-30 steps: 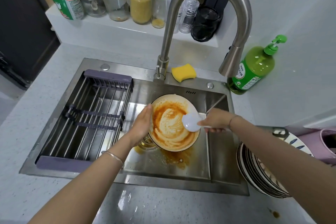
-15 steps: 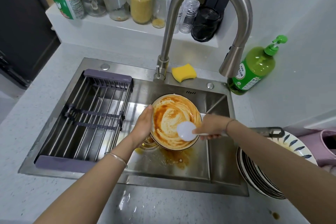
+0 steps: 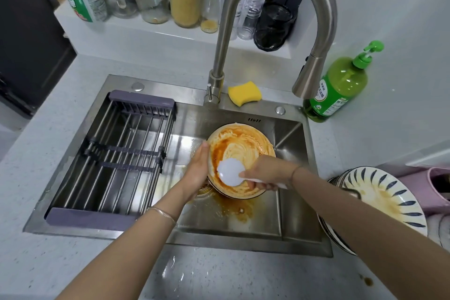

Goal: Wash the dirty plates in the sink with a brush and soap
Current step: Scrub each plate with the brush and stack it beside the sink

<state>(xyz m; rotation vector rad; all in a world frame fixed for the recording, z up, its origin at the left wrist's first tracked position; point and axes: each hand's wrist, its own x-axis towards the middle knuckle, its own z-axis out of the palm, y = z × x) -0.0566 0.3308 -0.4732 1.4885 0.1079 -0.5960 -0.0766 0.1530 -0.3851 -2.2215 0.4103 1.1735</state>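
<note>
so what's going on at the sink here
A person is scrubbing a sauce-smeared plate in the sink. The left hand holds the plate's left edge; the right hand grips a white brush against its face. More dirty plates sit stacked on the counter to the right.

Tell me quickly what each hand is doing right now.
Left hand: closed, holding the dirty plate by its left rim.
Right hand: closed, gripping the white brush against the plate.
</note>
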